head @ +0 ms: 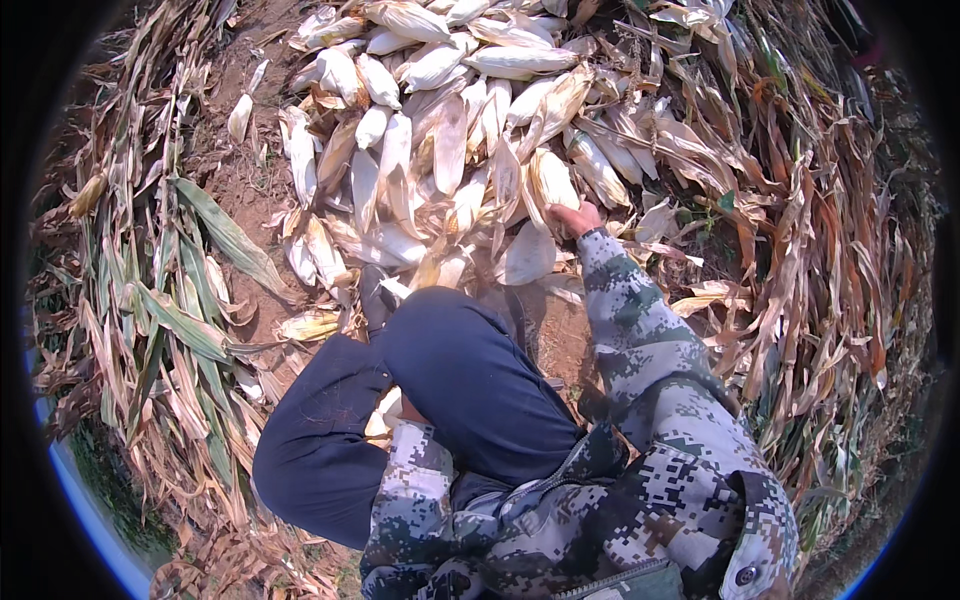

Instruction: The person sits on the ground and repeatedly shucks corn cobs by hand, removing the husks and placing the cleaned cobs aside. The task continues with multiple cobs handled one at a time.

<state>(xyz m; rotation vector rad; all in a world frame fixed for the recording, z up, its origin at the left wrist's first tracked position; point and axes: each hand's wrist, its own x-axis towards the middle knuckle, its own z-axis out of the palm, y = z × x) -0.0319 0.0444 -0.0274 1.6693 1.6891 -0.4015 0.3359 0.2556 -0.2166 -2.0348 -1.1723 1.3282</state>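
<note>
My right hand (576, 220) grips the lower end of a corn ear in pale husk (553, 178) at the right side of a pile of corn ears (450, 67). Most ears in the pile are wrapped in dry, whitish husks, and a few show yellow kernels. My left hand (411, 411) is almost wholly hidden between my dark trouser legs, past the cuff of the camouflage sleeve. Beside it lie pale husks or husked ears (385, 412); whether the hand holds them cannot be seen.
Dry corn stalks and leaves (810, 247) lie thick along the right. More stalks, some with green leaves (225, 232), line the left. A partly opened ear (309, 325) rests near my shoe (375, 296), and a small ear (240, 118) lies on the reddish soil (247, 180).
</note>
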